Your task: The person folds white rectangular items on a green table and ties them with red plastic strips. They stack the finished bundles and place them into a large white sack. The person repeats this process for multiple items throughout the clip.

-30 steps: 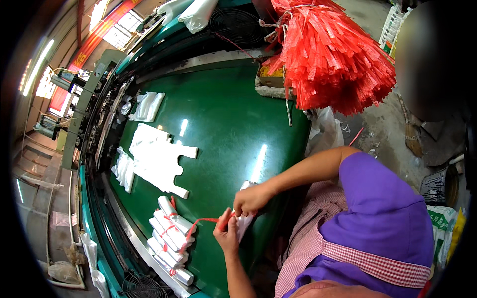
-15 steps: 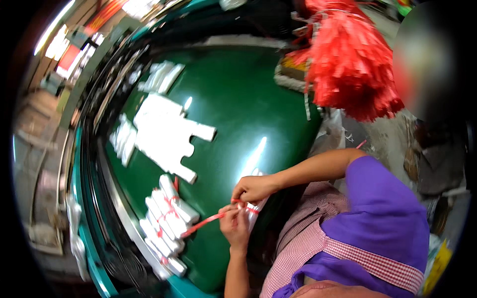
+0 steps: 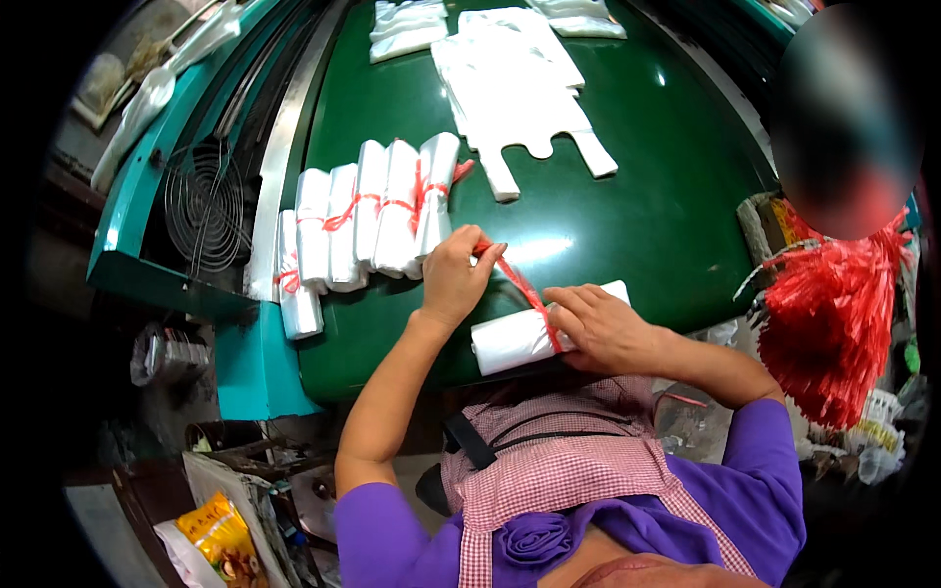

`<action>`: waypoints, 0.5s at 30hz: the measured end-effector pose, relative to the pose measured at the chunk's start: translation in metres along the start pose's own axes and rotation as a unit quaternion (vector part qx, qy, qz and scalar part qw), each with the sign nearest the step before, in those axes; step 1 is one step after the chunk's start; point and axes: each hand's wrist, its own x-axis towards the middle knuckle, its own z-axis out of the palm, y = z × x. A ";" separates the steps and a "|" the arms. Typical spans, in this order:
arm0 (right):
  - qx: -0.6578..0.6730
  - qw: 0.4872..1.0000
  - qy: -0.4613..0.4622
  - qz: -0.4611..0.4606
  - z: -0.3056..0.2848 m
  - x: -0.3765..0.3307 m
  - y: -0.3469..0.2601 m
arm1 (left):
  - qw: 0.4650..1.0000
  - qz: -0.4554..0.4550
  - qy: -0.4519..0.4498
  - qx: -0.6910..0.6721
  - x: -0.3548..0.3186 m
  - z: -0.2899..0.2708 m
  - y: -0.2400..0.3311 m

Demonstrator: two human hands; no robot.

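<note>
A white roll of plastic bags (image 3: 505, 343) lies near the front edge of the green table, with a red plastic strip (image 3: 521, 282) round its middle. My left hand (image 3: 454, 279) is closed in a pinch on the strip's free end, drawing it up and leftward off the roll. My right hand (image 3: 606, 331) grips the right part of the roll, its fingers over the top beside the strip. To the left, several similar rolls (image 3: 400, 211) tied with red strips lie side by side, close to my left hand.
Flat white plastic bags (image 3: 515, 88) with cut handles lie farther back on the green table (image 3: 676, 225), between smaller white stacks (image 3: 407, 29). A bundle of red strips (image 3: 833, 323) hangs at the right. A metal coil guard (image 3: 208, 206) sits beyond the left rail.
My view has turned, so the table now runs straight ahead. My hands have moved apart: the left pulls the strip away, while the right has settled on the roll.
</note>
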 end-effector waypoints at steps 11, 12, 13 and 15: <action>0.236 0.934 0.229 0.138 0.016 0.170 0.108 | 0.930 0.222 0.020 0.293 0.019 -0.027 -0.041; 0.141 0.942 0.258 0.159 0.007 0.181 0.119 | 0.930 0.218 0.061 0.289 0.026 -0.021 -0.060; 0.041 0.939 0.285 0.188 -0.002 0.182 0.136 | 0.933 0.197 0.081 0.290 0.033 -0.018 -0.066; -0.119 0.951 0.132 0.254 -0.002 0.171 0.178 | 0.929 0.145 0.104 0.323 0.049 -0.014 -0.071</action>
